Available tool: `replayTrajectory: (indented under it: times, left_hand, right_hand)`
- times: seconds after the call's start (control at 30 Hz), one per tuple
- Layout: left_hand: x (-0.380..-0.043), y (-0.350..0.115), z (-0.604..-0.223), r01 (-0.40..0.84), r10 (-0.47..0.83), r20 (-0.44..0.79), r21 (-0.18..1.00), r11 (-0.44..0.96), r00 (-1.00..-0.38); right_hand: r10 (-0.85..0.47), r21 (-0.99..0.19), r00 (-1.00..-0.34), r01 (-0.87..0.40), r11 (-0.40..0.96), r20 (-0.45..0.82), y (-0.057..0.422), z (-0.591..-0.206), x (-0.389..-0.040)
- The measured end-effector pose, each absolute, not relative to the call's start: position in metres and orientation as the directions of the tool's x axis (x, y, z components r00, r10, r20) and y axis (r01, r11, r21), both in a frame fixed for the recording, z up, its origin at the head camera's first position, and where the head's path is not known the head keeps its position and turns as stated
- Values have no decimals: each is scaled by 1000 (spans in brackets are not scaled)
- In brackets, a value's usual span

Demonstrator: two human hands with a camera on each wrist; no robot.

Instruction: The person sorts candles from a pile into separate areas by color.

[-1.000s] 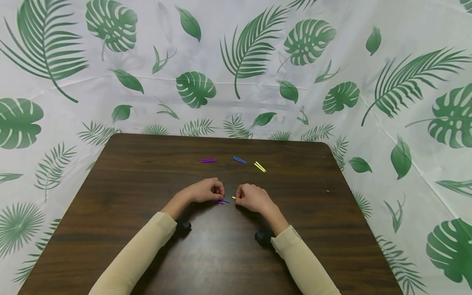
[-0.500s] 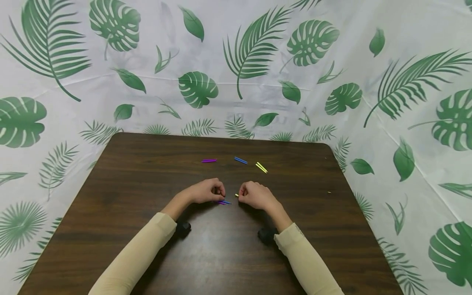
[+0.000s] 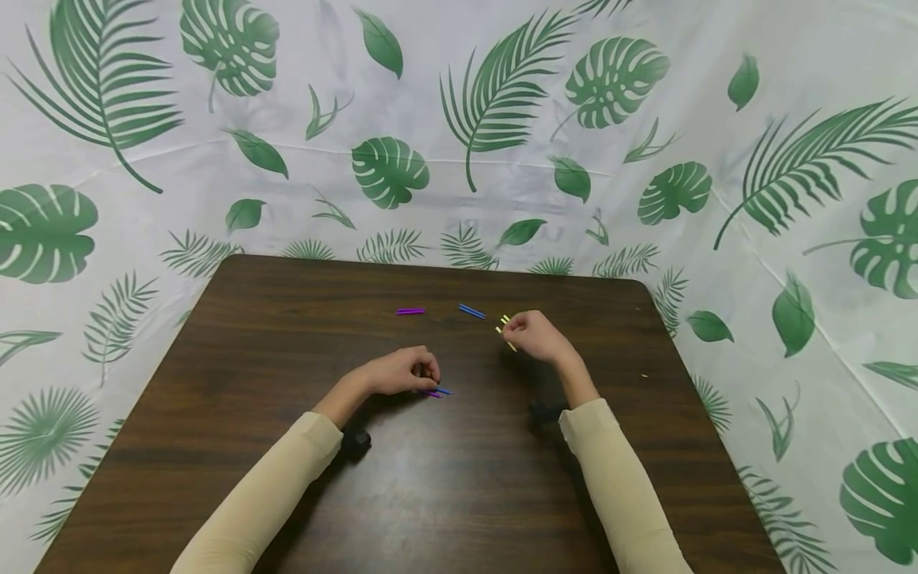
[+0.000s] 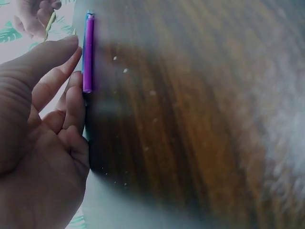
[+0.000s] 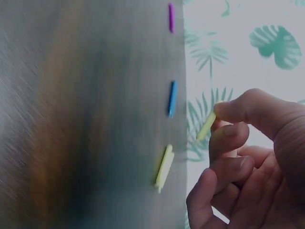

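My right hand (image 3: 539,335) pinches a short yellow stick (image 5: 207,126) between thumb and index finger, raised above the table. Just past those fingertips lies a pair of yellow sticks (image 5: 164,167), partly covered by the hand in the head view. My left hand (image 3: 398,371) stays low at the middle of the table, its fingers loosely curled with nothing visible between them. Right at its fingertips lie a purple stick (image 4: 89,55) and a blue stick (image 3: 445,391), side by side; the blue one is mostly behind the purple in the left wrist view.
Farther back on the dark wooden table (image 3: 287,319) lie a purple pair of sticks (image 3: 410,312) and a blue pair of sticks (image 3: 472,311). A tiny pale bit (image 3: 644,375) lies at the right. A white leaf-print curtain (image 3: 301,191) hangs behind the table's far edge.
My right hand has moved forward and to the right, away from the left hand, carrying the yellow stick over beside the yellow pair. The left hand has stayed in place.
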State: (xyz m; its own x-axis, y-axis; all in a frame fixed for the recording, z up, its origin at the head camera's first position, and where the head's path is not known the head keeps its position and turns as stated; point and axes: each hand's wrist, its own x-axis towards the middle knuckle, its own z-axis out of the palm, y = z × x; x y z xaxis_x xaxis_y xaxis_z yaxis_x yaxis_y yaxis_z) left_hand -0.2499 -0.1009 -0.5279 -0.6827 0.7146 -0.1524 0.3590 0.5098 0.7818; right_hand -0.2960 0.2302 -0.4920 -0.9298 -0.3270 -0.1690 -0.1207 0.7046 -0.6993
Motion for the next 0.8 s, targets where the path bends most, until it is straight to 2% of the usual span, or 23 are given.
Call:
replayTrajectory:
  times: [0.2,0.53,0.8]
  left_hand:
    - [-251,-107,-525,349,729,-155,800,489,-667]
    - [-249,-109,-524,345,719,-150,800,492,-679]
    - [-252,-108,-529,361,716,-136,790,495,-685]
  right_hand:
    - [-258,-719,-946,-40,694,-196,246,-492,-315]
    - [-167,-726,-953,73,684,-253,257,-496,-327]
    - [-158,-703,-952,75,707,-261,262,-497,-340]
